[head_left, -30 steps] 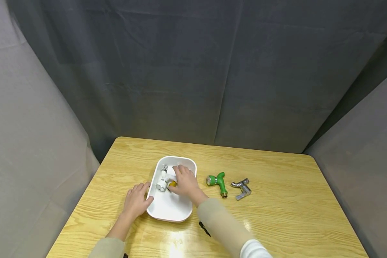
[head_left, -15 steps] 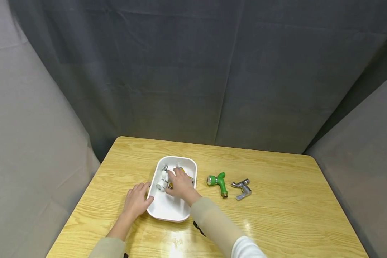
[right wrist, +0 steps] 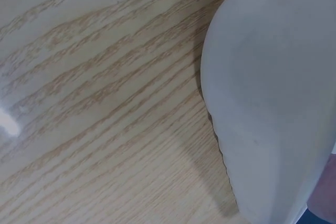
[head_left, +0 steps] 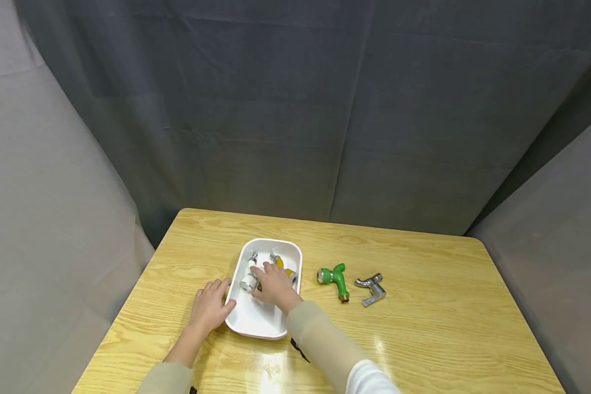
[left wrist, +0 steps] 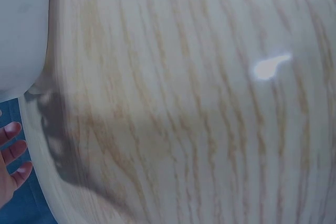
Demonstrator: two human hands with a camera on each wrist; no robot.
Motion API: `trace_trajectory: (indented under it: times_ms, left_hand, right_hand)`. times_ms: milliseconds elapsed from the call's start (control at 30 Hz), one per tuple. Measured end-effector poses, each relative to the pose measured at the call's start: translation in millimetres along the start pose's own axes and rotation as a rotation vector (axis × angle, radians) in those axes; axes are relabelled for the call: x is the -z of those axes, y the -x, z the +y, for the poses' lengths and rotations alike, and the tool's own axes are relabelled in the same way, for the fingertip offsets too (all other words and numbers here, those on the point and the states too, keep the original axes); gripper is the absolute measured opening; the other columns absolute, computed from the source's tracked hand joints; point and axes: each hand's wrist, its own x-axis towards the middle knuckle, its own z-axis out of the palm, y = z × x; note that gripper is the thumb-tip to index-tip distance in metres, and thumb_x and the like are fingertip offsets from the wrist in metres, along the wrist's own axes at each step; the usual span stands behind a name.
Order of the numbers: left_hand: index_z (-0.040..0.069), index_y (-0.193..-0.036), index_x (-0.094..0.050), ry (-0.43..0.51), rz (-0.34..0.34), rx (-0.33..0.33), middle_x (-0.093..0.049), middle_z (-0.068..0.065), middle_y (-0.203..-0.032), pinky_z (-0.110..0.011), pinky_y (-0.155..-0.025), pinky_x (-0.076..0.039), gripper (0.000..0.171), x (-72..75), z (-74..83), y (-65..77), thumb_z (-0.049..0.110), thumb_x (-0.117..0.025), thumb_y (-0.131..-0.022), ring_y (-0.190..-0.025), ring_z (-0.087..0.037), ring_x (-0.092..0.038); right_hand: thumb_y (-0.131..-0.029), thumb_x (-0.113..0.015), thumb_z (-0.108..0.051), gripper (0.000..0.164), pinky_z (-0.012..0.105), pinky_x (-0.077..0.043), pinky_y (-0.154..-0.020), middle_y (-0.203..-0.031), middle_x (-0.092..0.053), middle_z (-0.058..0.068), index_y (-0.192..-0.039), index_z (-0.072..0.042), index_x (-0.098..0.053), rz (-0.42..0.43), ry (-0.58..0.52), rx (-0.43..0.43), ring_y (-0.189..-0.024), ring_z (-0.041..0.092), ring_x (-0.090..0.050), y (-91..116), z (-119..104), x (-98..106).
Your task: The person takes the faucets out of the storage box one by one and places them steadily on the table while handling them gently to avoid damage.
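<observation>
A white tray (head_left: 256, 323) sits on the wooden table, with my left hand (head_left: 209, 305) at its left side, fingers extended and thumb right at the rim. In the tray my right hand (head_left: 274, 287) bends over a yellow tap (head_left: 289, 273), its thumb and fingers around the tap's middle. The tap's chrome ends show past the fingers; its body is hidden under the palm. To the left of that hand, also in the tray, lies a white tap (head_left: 249, 282) with chrome parts. In the left wrist view, fingertips (left wrist: 14, 150) show at the table's edge.
On the table right of the tray lie a green tap (head_left: 337, 279) and, further right, a chrome tap (head_left: 372, 288). Dark cloth (head_left: 276, 109) hangs behind the table, and grey cloth flanks both sides. The tray's outer wall (right wrist: 262, 87) fills the right wrist view's right side.
My right hand has shifted left and slightly down in the tray, and more of the yellow tap shows behind it. The left hand stays at the rim.
</observation>
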Motion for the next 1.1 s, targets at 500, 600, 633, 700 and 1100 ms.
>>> trace_trajectory:
  times_ms: [500,600,633,700,1100]
  left_hand:
    - [0.013,-0.126,-0.051,-0.003,-0.008,0.008,-0.057,-0.008,-0.111,-0.046,-0.082,-0.039,0.049,0.5,0.5,0.1,0.032,-0.058,-0.081,-0.104,-0.029,-0.051]
    - [0.014,-0.126,-0.051,-0.006,-0.005,0.007,-0.057,-0.008,-0.110,-0.046,-0.081,-0.039,0.049,1.0,1.1,0.3,0.032,-0.058,-0.081,-0.103,-0.028,-0.051]
    - [0.014,-0.126,-0.051,-0.008,-0.005,0.008,-0.057,-0.008,-0.110,-0.046,-0.081,-0.039,0.049,0.9,1.2,0.2,0.032,-0.058,-0.081,-0.102,-0.028,-0.051]
    - [0.014,-0.126,-0.051,-0.007,-0.007,0.011,-0.057,-0.008,-0.110,-0.046,-0.081,-0.039,0.049,0.7,1.5,0.3,0.032,-0.058,-0.081,-0.102,-0.028,-0.051]
    - [0.014,-0.126,-0.051,-0.002,-0.003,0.011,-0.057,-0.008,-0.110,-0.046,-0.082,-0.039,0.049,0.2,1.0,0.8,0.033,-0.057,-0.081,-0.103,-0.028,-0.051]
  right_hand:
    - [-0.081,-0.058,-0.052,0.059,0.045,-0.023,-0.107,-0.133,-0.043,0.007,-0.135,-0.036,-0.042,-0.025,0.052,-0.007,-0.126,0.026,-0.036,-0.5,-5.0,-2.5]
    - [-0.081,-0.059,-0.052,0.056,0.045,-0.025,-0.105,-0.126,-0.046,0.006,-0.132,-0.035,-0.045,-0.002,0.058,0.003,-0.122,0.026,-0.039,0.7,-5.6,-3.3]
    - [-0.081,-0.058,-0.052,0.055,0.045,-0.026,-0.105,-0.124,-0.047,0.006,-0.132,-0.034,-0.046,0.002,0.064,0.007,-0.121,0.026,-0.039,1.0,-5.7,-3.8]
    - [-0.081,-0.057,-0.053,0.054,0.046,-0.027,-0.103,-0.121,-0.048,0.006,-0.131,-0.034,-0.046,0.012,0.080,0.014,-0.119,0.026,-0.041,1.0,-5.8,-5.4]
    - [-0.077,-0.063,-0.050,0.052,0.043,-0.033,-0.097,-0.111,-0.050,0.006,-0.124,-0.032,-0.051,0.066,0.072,0.052,-0.109,0.024,-0.046,3.7,-5.7,-7.9]
